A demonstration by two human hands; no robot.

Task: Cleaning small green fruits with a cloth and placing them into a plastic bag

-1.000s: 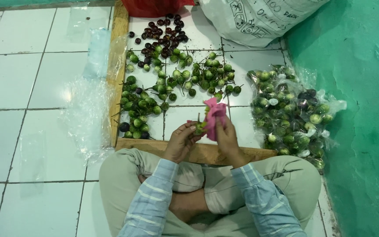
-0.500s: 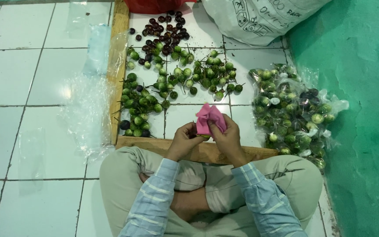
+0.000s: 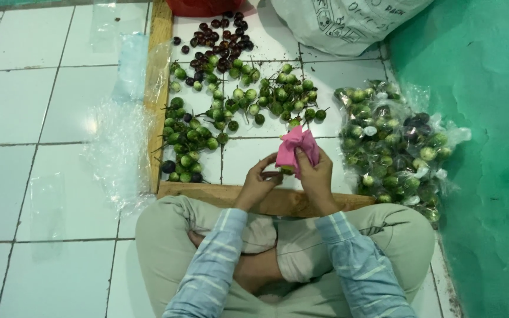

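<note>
The right hand (image 3: 316,176) clamps a pink cloth (image 3: 296,147) (bunched) around a small green fruit (image 3: 287,170); left hand (image 3: 260,179) fingers pinch it, best held steady.

One head camera looks steeply down, close above the crossed legs (image 3: 278,259), facing the white tiled floor (image 3: 36,112) ahead.

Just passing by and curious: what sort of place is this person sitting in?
Probably a home or small workshop floor used for sorting produce. Small round green fruits lie loose on white floor tiles inside a wooden frame, with filled clear plastic bags and a white sack beside.
</note>
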